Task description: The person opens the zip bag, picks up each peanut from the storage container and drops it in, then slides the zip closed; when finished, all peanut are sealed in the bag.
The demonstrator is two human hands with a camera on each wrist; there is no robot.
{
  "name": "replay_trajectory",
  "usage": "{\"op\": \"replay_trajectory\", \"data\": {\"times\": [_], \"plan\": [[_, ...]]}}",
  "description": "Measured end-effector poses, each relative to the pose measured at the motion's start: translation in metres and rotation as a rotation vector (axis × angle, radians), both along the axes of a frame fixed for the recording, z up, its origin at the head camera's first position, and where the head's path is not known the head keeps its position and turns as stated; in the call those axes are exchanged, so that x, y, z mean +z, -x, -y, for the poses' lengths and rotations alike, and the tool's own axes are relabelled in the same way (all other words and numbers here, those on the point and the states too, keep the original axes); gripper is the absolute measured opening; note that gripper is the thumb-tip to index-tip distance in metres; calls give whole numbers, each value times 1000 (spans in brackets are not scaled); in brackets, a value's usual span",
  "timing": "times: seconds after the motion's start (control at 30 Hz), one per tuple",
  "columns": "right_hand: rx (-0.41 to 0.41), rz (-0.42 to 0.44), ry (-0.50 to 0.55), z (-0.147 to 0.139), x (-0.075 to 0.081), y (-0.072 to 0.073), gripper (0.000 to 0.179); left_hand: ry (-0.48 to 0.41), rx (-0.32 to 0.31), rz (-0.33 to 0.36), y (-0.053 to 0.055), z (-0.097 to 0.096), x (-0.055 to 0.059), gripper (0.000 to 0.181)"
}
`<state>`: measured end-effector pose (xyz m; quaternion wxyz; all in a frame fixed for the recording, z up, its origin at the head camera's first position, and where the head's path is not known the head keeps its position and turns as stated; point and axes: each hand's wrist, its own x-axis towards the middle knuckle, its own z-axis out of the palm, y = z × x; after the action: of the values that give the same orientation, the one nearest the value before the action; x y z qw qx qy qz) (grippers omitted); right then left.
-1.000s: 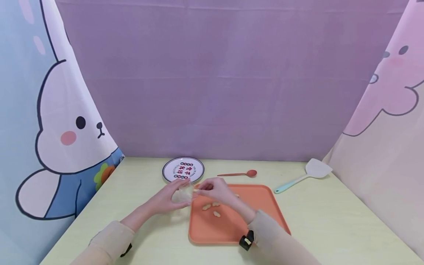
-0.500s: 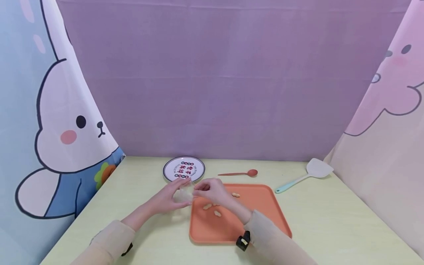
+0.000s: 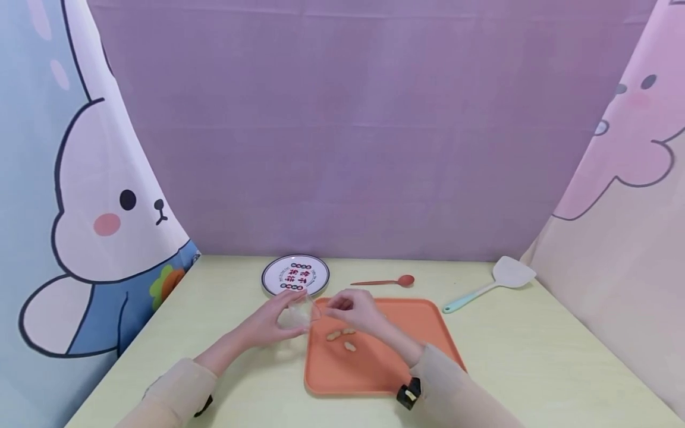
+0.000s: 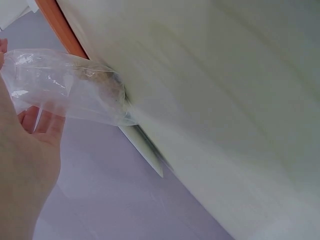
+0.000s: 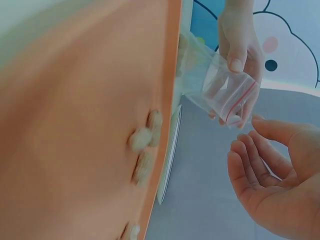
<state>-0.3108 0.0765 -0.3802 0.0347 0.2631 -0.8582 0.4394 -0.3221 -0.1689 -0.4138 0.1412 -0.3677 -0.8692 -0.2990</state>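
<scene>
Zip bag (image 5: pixel 207 82) clamped in L hand (image 3: pixel 267 322); R hand (image 3: pixel 354 309) empty, thumb & fingers apart.
Bag prob. light, limp, slick: pinch rim (image 5: pixel 242 101); peanuts (image 3: pixel 350 346) at right prob. brittle.

A lightly creased purple cloth (image 3: pixel 342 137) hangs behind the pale worktop (image 3: pixel 535 356), between a blue cartoon-print cloth (image 3: pixel 32 196) and a pink-and-cream sheet (image 3: pixel 626 238).

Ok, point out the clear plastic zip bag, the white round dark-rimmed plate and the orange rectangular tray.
Clear plastic zip bag (image 5: pixel 212 86): right wrist view, side wall.
White round dark-rimmed plate (image 3: pixel 295 276): head view, printed centre.
Orange rectangular tray (image 3: pixel 365 370): head view, bare floor.
</scene>
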Motion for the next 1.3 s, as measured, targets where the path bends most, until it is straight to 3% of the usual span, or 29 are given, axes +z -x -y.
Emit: {"op": "replay_trajectory", "data": {"times": [0.4, 0.57, 0.77, 0.87, 1.1, 1.3], "plan": [[-29, 50, -28, -37, -16, -8, 15, 12, -10, -14, -1, -1, -2, 70], [3, 100, -45, -45, -22, -7, 17, 14, -2, -8, 0, 0, -3, 70], [58, 133, -121, -48, -28, -7, 16, 10, -2, -21, 0, 1, -4, 71], [70, 105, -158, -48, -30, -7, 17, 6, -9, -25, 0, 1, -3, 70], [84, 64, -309, -45, -29, -9, 15, 4, -7, -18, 1, 0, -2, 71], [71, 71, -359, -41, -29, -11, 12, 7, -7, 3, 0, 0, -1, 71]]}}
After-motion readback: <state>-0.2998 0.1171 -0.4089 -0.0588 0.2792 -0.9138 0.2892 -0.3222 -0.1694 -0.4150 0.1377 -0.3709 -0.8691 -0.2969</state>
